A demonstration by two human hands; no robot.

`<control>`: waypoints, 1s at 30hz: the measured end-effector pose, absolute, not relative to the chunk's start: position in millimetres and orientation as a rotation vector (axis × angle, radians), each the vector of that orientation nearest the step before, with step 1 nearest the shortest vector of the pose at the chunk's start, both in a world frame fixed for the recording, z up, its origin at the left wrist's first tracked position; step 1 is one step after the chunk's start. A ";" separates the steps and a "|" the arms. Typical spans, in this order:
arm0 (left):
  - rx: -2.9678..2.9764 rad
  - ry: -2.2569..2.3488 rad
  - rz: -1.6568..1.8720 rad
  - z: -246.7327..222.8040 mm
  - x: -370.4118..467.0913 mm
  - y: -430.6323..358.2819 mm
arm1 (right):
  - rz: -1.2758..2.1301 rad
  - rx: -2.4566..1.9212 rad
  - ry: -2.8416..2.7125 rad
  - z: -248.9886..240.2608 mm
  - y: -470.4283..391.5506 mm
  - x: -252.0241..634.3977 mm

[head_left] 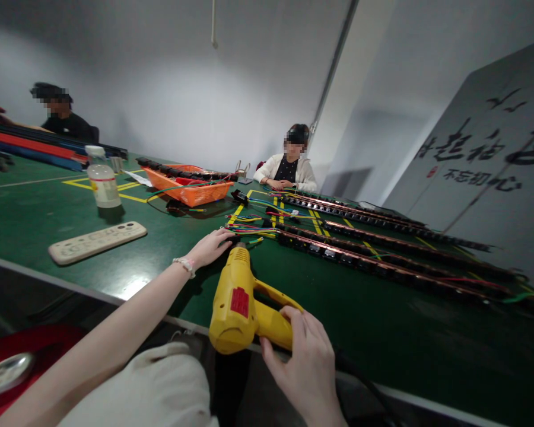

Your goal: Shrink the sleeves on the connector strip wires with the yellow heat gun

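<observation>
The right hand [302, 359] is closed around the smooth plastic handle of the yellow heat gun [234, 305], whose round, ribbed nozzle points to twelve o'clock. There, the left hand [211, 248] is at the thin, coloured wires [260, 231]; I cannot tell if it pinches them. From the gun, long copper-edged strips [360, 261] lie at two o'clock, the latticed orange basket [200, 193] at eleven

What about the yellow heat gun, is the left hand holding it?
No, the right hand holds the heat gun, while the left hand is at the coloured wires.
</observation>
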State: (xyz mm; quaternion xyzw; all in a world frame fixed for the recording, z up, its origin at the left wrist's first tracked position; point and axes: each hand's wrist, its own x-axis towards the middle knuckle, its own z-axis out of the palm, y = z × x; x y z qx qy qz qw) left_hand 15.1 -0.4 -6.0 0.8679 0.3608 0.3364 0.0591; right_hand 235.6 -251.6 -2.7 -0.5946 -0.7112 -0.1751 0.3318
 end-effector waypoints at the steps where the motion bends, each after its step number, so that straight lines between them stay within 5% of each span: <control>1: 2.619 1.090 1.044 -6.5 14.9 0.3 | -0.454 -1.548 -1.863 -2.8 -251.2 234.8; 15: 2.540 1.340 1.083 -2.1 10.4 -5.6 | -0.371 -1.559 -1.831 2.8 -245.1 246.6; 30: 2.637 1.023 1.106 -0.8 10.7 -8.5 | -0.459 -1.582 -1.895 7.2 -250.3 311.5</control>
